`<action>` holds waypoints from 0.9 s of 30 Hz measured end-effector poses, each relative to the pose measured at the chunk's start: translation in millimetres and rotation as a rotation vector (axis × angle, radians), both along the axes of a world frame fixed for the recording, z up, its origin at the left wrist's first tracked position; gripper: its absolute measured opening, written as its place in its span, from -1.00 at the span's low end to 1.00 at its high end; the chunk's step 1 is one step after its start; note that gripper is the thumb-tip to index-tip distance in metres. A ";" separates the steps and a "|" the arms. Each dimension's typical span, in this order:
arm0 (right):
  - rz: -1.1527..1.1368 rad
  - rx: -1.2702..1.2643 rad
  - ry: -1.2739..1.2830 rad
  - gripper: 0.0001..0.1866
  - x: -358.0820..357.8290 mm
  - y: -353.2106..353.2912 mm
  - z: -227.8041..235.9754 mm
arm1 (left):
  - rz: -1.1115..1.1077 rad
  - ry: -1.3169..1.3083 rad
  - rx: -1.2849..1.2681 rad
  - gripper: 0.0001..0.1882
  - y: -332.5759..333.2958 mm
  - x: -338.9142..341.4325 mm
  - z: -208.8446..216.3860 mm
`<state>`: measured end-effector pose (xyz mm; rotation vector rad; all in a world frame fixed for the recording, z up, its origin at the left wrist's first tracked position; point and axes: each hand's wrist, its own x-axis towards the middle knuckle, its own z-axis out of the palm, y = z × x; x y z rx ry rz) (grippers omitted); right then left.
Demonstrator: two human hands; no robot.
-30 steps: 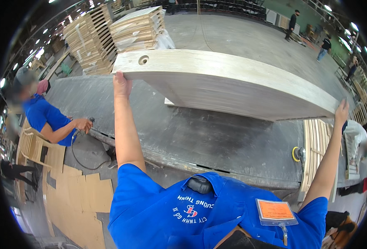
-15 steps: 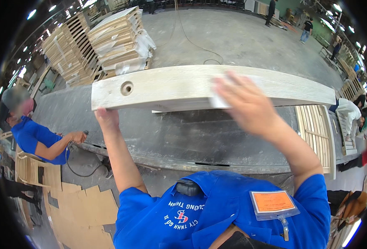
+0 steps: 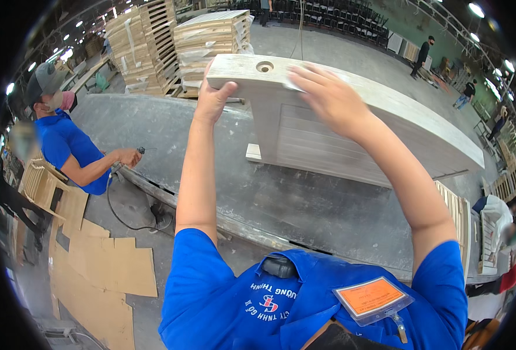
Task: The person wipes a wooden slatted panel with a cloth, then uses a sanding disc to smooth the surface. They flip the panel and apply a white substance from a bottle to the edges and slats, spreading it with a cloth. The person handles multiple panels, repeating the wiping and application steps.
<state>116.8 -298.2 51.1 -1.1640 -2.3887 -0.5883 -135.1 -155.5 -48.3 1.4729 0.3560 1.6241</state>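
Note:
A whitewashed wooden panel (image 3: 322,140) with a thick, slightly curved top rail stands on edge on the dark worktable (image 3: 234,198). Near the rail's left end is a round counterbored hole (image 3: 264,67). My left hand (image 3: 212,100) grips that end, thumb on the near face and fingers mostly hidden behind. On top of the rail, just right of the hole, my right hand (image 3: 331,100) presses a thin white pad (image 3: 291,83) against the wood. Its fingers lie stretched over the pad and are blurred by motion. The pad's material cannot be made out.
At the left, a co-worker (image 3: 74,140) in blue holds a small corded or hosed tool (image 3: 141,150) over the table. Wrapped stacks of wooden panels (image 3: 211,44) stand beyond. Flattened cardboard (image 3: 118,268) covers floor at lower left. A slatted wooden piece (image 3: 459,216) is at right.
My right hand has slid along the rail toward its left end with the pad. The panel appears farther away and angled, its broad face now showing. My left hand's grip on the end shows more thumb.

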 end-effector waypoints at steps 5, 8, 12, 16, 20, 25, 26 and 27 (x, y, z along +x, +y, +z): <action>0.157 -0.031 -0.048 -0.57 -77.8 91.2 4.7 | 0.224 0.339 0.010 -0.20 20.1 -3.2 24.7; 0.122 -0.099 -0.006 -0.58 -63.5 87.7 5.3 | 0.158 0.265 0.072 -0.23 30.9 0.4 22.4; 0.166 0.191 -0.018 -0.71 -82.2 70.0 14.8 | 0.192 0.168 0.086 -0.35 39.8 4.3 11.6; 0.175 -0.060 0.115 -0.76 -132.1 102.9 18.2 | 0.267 0.375 0.184 -0.60 48.1 1.7 18.6; 0.229 0.086 0.199 -0.73 -99.8 108.1 5.5 | 0.298 0.324 0.108 -0.55 42.1 -1.3 12.7; 0.051 -0.198 0.145 -0.76 -117.5 84.1 25.4 | 0.352 0.395 0.024 -0.51 46.1 -7.1 12.4; 0.059 -0.162 0.207 -0.74 -130.4 87.0 31.2 | 0.468 0.447 0.146 -0.52 48.0 -5.0 12.8; 0.027 -0.158 0.136 -0.72 -138.4 94.8 33.0 | 0.435 0.438 0.139 -0.49 49.2 -8.2 15.2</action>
